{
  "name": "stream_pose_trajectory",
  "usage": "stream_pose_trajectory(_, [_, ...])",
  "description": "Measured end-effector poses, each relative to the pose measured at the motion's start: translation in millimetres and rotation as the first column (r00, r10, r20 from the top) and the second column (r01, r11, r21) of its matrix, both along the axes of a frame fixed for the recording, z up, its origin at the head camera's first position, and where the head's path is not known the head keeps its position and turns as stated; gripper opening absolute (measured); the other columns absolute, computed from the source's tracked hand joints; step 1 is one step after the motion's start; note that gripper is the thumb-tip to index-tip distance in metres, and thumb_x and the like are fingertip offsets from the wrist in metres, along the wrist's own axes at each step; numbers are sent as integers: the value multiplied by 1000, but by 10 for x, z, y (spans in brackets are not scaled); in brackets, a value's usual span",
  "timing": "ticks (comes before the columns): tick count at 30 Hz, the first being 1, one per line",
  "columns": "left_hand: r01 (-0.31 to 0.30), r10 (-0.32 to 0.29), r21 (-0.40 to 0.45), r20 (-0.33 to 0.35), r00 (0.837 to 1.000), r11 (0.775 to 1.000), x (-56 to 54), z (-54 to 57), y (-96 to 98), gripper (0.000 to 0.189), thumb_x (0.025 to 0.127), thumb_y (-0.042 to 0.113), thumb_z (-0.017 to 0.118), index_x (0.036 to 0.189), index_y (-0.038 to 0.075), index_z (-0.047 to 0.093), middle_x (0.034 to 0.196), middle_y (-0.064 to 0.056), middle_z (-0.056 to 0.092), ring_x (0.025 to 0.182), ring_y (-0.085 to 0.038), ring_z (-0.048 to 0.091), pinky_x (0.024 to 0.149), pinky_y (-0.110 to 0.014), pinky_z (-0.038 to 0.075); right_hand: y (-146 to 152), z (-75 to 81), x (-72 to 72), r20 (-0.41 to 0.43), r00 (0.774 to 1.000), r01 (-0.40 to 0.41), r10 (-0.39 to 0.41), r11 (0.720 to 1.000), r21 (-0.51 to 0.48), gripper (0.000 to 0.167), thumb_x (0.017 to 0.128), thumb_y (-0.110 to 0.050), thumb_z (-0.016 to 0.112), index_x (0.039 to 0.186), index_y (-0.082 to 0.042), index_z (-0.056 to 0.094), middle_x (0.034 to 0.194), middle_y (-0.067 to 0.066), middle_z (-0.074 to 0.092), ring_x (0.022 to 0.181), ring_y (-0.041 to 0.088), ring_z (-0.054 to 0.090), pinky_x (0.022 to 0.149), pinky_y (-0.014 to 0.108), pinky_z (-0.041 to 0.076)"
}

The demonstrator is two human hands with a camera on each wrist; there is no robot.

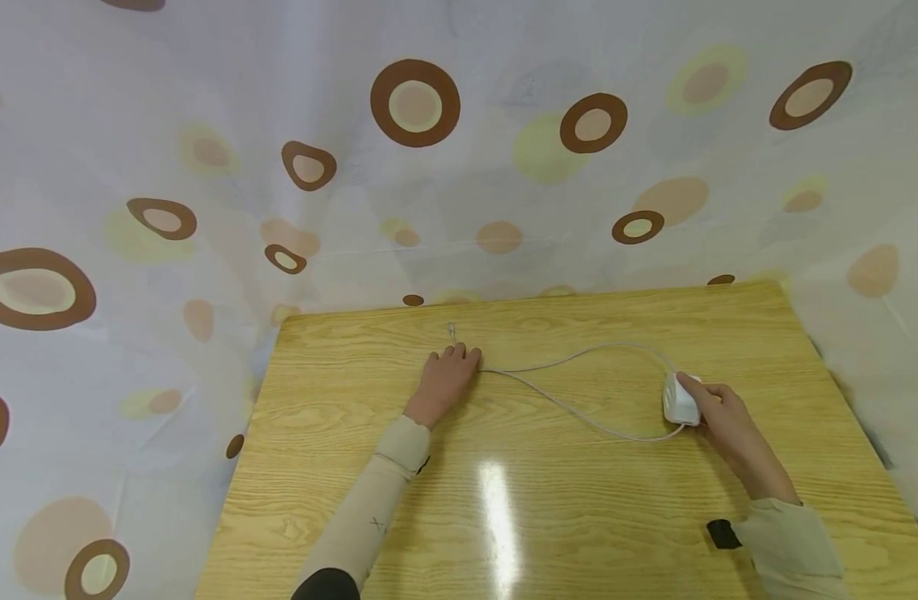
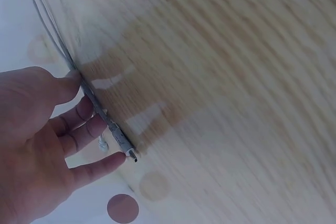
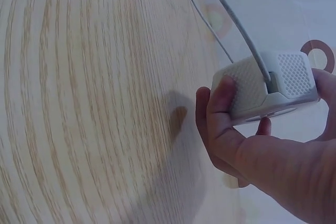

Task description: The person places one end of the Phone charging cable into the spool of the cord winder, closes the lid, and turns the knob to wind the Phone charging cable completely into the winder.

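Observation:
My left hand (image 1: 446,383) is over the left part of the table, pinching a thin white cable (image 2: 92,95) between thumb and fingers. Beyond its fingers, one cable plug (image 2: 122,141) with a metal tip lies along the fingertips, and a second small end (image 2: 103,144) hangs beside it. On the right, my right hand (image 1: 732,429) grips a white block (image 1: 680,402) with rounded edges. Dimpled sides of this white block (image 3: 265,85) face the right wrist camera, and the cable enters a notch in it. Two strands run between the hands in a loose loop.
Both hands work over a light wooden table (image 1: 564,517) with a bright reflection near the front. A pale curtain (image 1: 489,192) with brown and yellow spots hangs behind and at the sides. A dark strap end (image 1: 723,534) sticks out at the right cuff.

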State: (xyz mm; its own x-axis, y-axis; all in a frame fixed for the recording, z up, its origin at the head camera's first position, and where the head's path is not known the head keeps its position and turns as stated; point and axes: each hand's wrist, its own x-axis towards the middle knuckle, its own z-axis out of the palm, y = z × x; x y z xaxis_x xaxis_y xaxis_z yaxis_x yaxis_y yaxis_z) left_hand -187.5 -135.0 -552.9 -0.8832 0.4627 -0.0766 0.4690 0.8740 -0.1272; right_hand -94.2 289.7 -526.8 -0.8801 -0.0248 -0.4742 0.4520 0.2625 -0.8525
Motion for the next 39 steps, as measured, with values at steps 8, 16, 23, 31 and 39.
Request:
stream_pose_trajectory(8, [14,-14,-9,-8,1000,1000,28,-20,-5,13,111,11,50,122,13,56,113,-8,59,98,-24,57,80,-39,54,18,-6,2,1,999,41,-41,998,-55,77,111,-52,42,147,12,21,143,26,38,92,-7,59,81,18,57])
stream_pose_trajectory(16, [38,-44,-79,-78,996,996,80,-89,37,9,111,16,53,113,7,56,108,-7,58,96,-22,55,80,-39,54,27,-28,0,5,998,68,-68,992,-102,91,112,-50,40,160,14,-3,145,30,34,91,-8,57,78,18,57])
stream_pose_trajectory(23, [43,-54,-86,-141,988,995,126,-81,51,10,110,17,55,115,8,57,107,-6,62,94,-22,59,79,-40,55,41,-42,-2,-3,998,56,-56,993,-101,89,112,-50,39,161,13,-1,143,29,36,92,-5,58,78,20,57])
stream_pose_trajectory(31, [53,-63,-90,-113,992,995,127,-27,66,16,108,16,60,123,10,61,114,-5,67,98,-21,64,87,-41,57,14,-64,2,-48,998,42,-45,997,-72,85,112,-51,35,159,14,5,143,30,35,94,-5,56,78,19,56])
stream_pose_trajectory(39, [97,-102,-74,-70,992,992,111,11,16,18,104,16,67,122,12,69,115,-2,74,102,-20,70,98,-42,54,39,-130,15,-99,994,35,-48,990,-134,50,113,-52,32,152,-21,36,131,10,40,99,2,54,81,22,58])
